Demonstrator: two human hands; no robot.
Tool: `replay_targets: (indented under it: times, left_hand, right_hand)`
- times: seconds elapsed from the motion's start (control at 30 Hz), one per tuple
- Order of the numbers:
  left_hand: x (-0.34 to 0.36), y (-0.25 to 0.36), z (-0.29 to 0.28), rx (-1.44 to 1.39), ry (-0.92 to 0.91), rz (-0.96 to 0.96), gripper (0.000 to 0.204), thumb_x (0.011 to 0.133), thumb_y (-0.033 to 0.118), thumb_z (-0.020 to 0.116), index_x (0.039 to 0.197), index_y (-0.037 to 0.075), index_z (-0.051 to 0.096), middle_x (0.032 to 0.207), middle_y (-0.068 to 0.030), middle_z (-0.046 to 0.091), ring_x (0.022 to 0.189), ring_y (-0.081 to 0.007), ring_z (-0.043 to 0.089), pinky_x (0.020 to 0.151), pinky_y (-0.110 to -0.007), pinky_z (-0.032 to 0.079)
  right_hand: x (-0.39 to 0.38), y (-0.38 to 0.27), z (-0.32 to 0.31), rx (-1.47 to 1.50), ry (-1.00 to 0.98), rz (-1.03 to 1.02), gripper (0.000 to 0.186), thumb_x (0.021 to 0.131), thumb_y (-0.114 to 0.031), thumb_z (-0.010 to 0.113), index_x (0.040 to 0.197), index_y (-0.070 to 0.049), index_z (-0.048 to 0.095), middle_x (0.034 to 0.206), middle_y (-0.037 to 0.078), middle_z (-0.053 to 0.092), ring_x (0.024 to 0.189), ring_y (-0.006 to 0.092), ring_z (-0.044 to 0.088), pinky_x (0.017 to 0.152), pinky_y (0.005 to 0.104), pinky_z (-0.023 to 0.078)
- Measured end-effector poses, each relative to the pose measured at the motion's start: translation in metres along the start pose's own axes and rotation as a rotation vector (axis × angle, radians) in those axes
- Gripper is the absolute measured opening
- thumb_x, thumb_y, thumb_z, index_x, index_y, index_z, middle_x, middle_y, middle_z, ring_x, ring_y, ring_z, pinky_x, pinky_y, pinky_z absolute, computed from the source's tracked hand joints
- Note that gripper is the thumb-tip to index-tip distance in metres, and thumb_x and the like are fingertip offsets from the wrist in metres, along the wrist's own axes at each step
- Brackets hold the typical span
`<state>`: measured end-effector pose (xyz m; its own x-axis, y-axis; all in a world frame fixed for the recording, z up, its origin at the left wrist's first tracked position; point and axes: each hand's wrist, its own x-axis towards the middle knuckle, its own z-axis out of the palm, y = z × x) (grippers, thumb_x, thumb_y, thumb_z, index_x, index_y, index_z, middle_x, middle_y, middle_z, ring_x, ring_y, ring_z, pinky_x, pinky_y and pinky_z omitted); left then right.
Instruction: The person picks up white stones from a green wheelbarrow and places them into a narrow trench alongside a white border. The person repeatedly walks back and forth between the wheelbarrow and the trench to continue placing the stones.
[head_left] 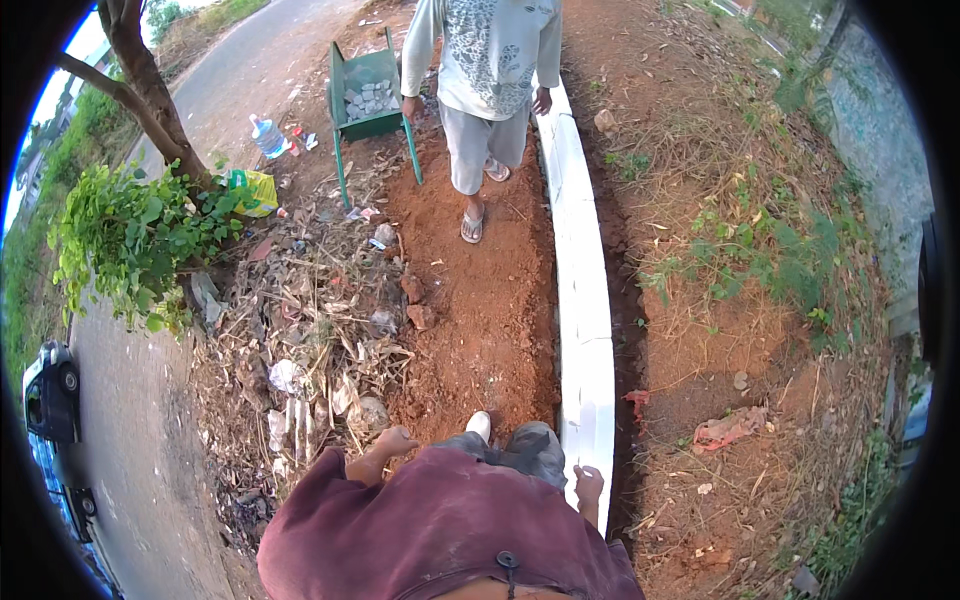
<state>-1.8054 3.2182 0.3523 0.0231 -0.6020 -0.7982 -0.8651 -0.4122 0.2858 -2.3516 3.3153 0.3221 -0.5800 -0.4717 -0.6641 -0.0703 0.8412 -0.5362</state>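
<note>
Fingers of the bare left hand [396,441] are curled inward, those of the bare right hand [588,484] loosely bent; whether either grips anything, I cannot tell. The long white block kerb [587,340] shows behind the right fingers, contact unclear. A narrow dark trench [627,340] borders its right edge; left, bare reddish-brown earth [485,320] runs open to a co-worker in grey shorts [485,150].
</note>
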Motion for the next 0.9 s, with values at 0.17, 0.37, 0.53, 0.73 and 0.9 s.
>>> replay_targets:
  times: [0.17,0.37,0.53,0.73,0.9]
  left_hand:
    - [0.020,0.009,-0.035,-0.206,0.081,-0.193,0.065,0.079,0.053,0.077,0.123,0.006,0.066,0.119,-0.0238,0.069,0.115,-0.0378,0.065,0.099,-0.044,0.051]
    - [0.041,0.004,-0.058,-0.371,0.169,-0.334,0.065,0.079,0.053,0.077,0.121,0.005,0.067,0.117,-0.0227,0.070,0.113,-0.0375,0.066,0.097,-0.044,0.052]
    - [0.111,0.045,-0.118,-0.527,0.288,-0.357,0.052,0.078,0.053,0.077,0.101,0.007,0.073,0.106,-0.0201,0.073,0.104,-0.0363,0.069,0.090,-0.045,0.054]
    - [0.135,0.059,-0.113,-0.831,0.398,-0.451,0.038,0.077,0.039,0.080,0.100,0.009,0.076,0.104,-0.0152,0.075,0.100,-0.0294,0.072,0.088,-0.038,0.056]
    - [0.237,0.041,-0.119,-0.791,0.405,-0.451,0.046,0.074,0.034,0.082,0.113,0.011,0.073,0.106,-0.0147,0.075,0.102,-0.0298,0.072,0.089,-0.038,0.055]
  right_hand:
    - [0.053,-0.104,0.046,-0.319,-0.095,-0.390,0.035,0.081,-0.023,0.084,0.105,-0.001,0.070,0.075,0.009,0.067,0.061,0.0165,0.059,0.056,0.0331,0.048]
    - [0.120,-0.246,0.109,-0.278,-0.318,-0.110,0.029,0.083,-0.023,0.083,0.098,-0.002,0.070,0.083,0.011,0.069,0.066,0.0157,0.063,0.054,0.0306,0.050]
    - [0.263,-0.363,0.199,-0.400,-0.274,-0.524,0.030,0.082,-0.028,0.081,0.090,-0.001,0.073,0.089,0.016,0.073,0.085,0.0277,0.070,0.074,0.0388,0.055]
    - [0.114,-0.594,0.399,-0.608,-0.783,-0.849,0.043,0.084,-0.026,0.081,0.114,0.001,0.067,0.096,0.015,0.076,0.088,0.0192,0.070,0.080,0.0337,0.054]
    - [0.061,-0.717,0.544,-0.527,-0.955,-1.101,0.040,0.086,-0.025,0.079,0.112,0.001,0.065,0.093,0.013,0.073,0.082,0.0172,0.068,0.075,0.0334,0.053]
